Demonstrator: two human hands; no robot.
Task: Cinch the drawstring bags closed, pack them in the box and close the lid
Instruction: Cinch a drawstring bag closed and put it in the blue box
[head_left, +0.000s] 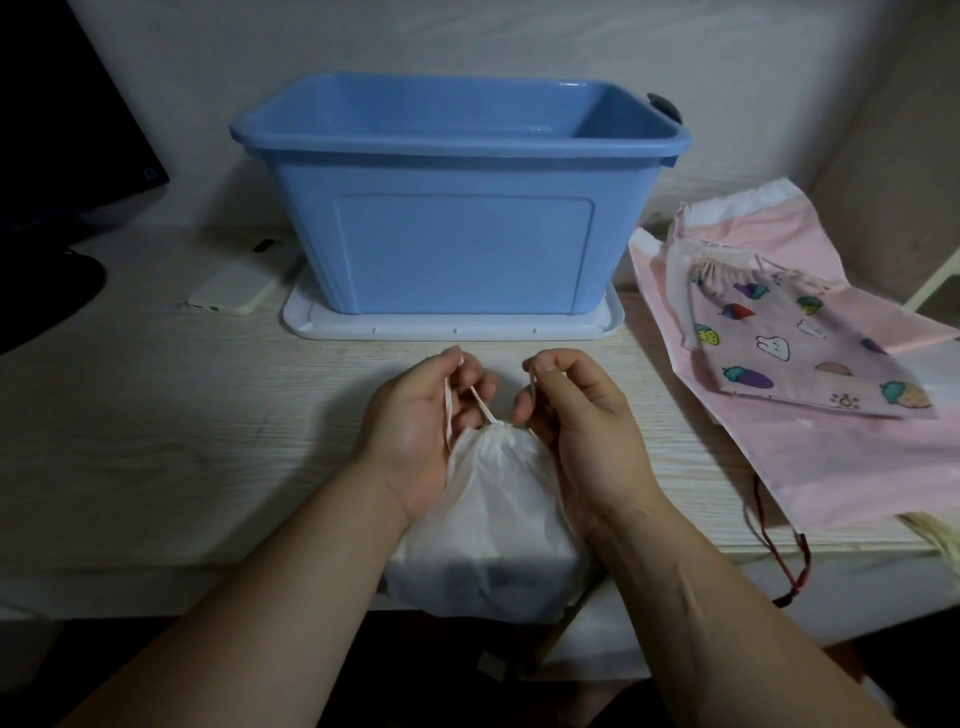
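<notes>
- Hands: the left hand (415, 431) and right hand (576, 431) each pinch a thin, pale cord (483, 408) between thumb and forefinger, with the other fingers curled and the palms turned toward each other.
- White bag (493, 499): soft, thin, faintly see-through fabric. Its mouth is gathered into tight puckers between the two hands, and its boxy lower end hangs over the table's front edge.
- Table (156, 415): pale, matte wood grain, with a bare strip between the hands and the lid.
- Box (457, 249): smooth blue plastic, rectangular with a rolled rim, open on top. It stands on its flat white lid (322, 325) behind the hands.
- Printed bag (810, 353): lilac cloth with fruit pictures and a puckered mouth. It lies on a flat, glossy pink bag (841, 462) at the right, which reaches almost to the front edge.
- Phone (239, 291): pale with rounded corners, just beside the lid's left end.
</notes>
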